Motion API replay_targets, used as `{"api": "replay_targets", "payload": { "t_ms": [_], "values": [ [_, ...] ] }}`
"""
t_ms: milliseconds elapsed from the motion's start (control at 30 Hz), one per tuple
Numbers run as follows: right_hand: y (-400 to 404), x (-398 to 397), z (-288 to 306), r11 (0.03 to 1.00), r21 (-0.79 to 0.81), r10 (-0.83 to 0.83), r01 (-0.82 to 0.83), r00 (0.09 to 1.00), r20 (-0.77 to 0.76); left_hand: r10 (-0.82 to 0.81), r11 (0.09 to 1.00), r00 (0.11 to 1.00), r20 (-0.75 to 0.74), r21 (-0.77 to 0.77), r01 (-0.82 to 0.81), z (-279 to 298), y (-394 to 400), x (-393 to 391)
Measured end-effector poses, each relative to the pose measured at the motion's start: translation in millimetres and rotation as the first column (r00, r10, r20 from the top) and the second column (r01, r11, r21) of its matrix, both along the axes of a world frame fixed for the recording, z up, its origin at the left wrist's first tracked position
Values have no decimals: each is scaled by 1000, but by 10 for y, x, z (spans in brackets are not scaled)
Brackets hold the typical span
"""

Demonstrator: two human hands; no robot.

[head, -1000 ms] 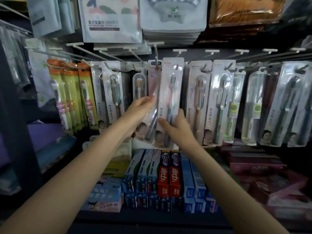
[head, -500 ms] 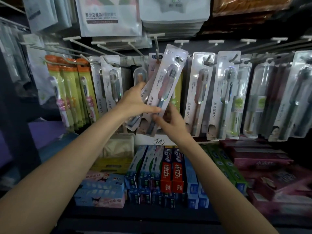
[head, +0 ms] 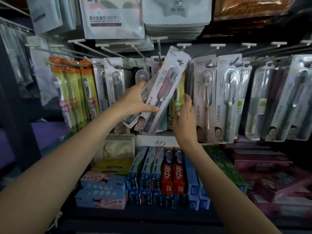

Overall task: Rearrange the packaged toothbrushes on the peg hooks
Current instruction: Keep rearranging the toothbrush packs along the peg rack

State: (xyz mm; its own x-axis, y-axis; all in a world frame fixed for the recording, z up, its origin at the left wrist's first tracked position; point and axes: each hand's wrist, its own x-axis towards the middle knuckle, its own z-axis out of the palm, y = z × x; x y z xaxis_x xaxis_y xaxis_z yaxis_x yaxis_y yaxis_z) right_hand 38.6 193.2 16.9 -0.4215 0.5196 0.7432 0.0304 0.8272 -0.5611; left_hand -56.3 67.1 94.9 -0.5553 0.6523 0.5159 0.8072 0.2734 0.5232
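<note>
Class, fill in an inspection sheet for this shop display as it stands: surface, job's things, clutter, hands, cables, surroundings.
Surface: shelf under the hooks, stacked with toothpaste boxes.
Job's things: tilted toothbrush pack; hanging toothbrush packs on peg hooks.
Clutter: nothing seen.
Hands: left hand grips the tilted pack; right hand touches a yellow-green pack behind.
Cables: nothing seen.
Surroundings: pouches hang above.

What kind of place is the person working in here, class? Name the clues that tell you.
Most likely a shop's toiletries aisle. Packaged toothbrushes hang in rows on peg hooks, boxed toothpaste is stacked on the shelf below, and more packaged goods hang above.
</note>
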Motion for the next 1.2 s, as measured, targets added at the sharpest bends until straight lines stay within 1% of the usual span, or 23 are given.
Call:
{"api": "replay_targets", "payload": {
  "t_ms": [67,133,233,333,467,533,667,700,833,967,1100,1200],
  "values": [
    [0,107,-4,1000,27,-3,4,999,-34,-27,1000,999,30,-9,28,9,-10,5],
    [1,240,45,996,74,-43,45,999,-23,-70,998,994,89,12,69,16,-19,8],
    [35,412,160,985,133,-116,109,992,47,-108,994,982,154,46,102,28,-49,6],
    [98,554,340,982,126,-157,142,981,114,-120,993,981,154,27,117,53,-75,12],
    [190,601,484,962,213,-228,171,931,283,-111,994,985,130,31,108,77,-93,25],
    [207,611,426,970,185,-212,157,919,333,-100,995,987,122,25,97,76,-82,28],
    [208,705,210,987,63,-163,151,942,293,-95,995,989,116,25,93,60,-66,18],
    [206,722,150,989,37,-146,142,940,307,-96,995,988,117,23,94,55,-61,23],
    [185,740,-78,995,-82,-16,63,880,476,-95,995,986,138,28,91,21,-36,14],
    [182,800,-246,983,-179,50,41,877,478,-103,994,983,149,46,97,3,-29,34],
    [203,847,-406,991,-123,24,61,804,594,-156,987,974,165,75,146,-13,-53,76],
    [249,880,-513,994,-68,-24,84,782,623,-173,983,977,124,76,165,-54,-49,109]
  ]
}}
